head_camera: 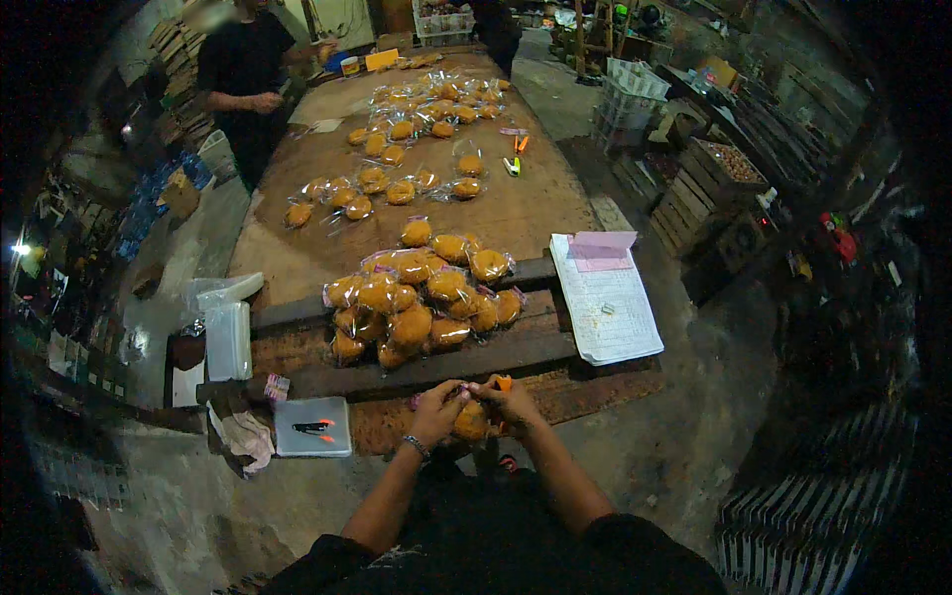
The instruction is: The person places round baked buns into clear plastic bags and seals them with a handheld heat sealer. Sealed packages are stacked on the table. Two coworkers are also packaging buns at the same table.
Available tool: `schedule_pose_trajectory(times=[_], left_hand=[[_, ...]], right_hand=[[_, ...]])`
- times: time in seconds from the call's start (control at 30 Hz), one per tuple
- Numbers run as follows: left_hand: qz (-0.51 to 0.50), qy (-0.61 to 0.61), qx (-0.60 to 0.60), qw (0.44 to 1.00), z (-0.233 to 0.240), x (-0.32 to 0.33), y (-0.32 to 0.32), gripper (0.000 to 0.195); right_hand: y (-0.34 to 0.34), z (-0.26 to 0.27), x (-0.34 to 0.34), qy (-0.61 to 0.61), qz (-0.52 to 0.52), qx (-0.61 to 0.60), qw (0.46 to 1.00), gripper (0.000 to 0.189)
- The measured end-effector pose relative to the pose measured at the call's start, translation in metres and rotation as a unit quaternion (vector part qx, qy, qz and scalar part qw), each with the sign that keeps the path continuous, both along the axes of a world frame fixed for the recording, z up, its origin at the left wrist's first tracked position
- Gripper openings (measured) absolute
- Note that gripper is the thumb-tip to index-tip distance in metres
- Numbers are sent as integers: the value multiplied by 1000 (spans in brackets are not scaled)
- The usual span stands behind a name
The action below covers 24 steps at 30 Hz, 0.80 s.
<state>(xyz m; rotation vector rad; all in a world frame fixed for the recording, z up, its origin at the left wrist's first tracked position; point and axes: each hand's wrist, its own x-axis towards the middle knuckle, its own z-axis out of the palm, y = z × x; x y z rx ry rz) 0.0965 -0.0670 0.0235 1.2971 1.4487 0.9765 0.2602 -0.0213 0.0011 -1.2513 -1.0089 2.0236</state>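
Observation:
At the front edge of the wooden table, a round golden-brown bread bun [470, 422] in clear plastic hangs between my hands. My left hand [437, 413] pinches the gathered top of its bag, where a bit of pink label shows. In my right hand [515, 403] is an orange tool [504, 383], apparently a small stapler, mostly covered by the fingers; its tip meets the bag's top. Just beyond my hands lies a heap of bagged buns [409, 325] with pink labels at their closed ends.
More bagged buns [401, 192] spread along the table [297, 260]. A notepad [610, 312] lies right; clear bags [228, 342] and a plastic box [312, 445] bearing a black-and-orange stapler [311, 428] lie left. Two staplers [512, 166] rest farther back. A person [245, 82] stands at the far left.

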Motion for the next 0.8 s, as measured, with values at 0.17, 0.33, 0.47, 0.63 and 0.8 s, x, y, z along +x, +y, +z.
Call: schedule_pose_trajectory(times=[0.17,0.33,0.47,0.63,0.8], left_hand=[[-10,88,26,996,4,-11,28,22],[-14,146,74,986,7,-9,57,19],[1,184,104,977,-6,-5,76,17],[-76,145,84,983,-10,-14,106,22],[-77,64,160,982,20,-59,188,27]], right_hand=[[31,-17,-11,170,-245,-86,951,33],[60,-16,-41,24,-426,138,894,38],[75,-33,-68,-149,-334,252,896,34],[102,-66,-74,-282,-395,365,795,29],[147,-54,-49,-138,-451,278,837,19]])
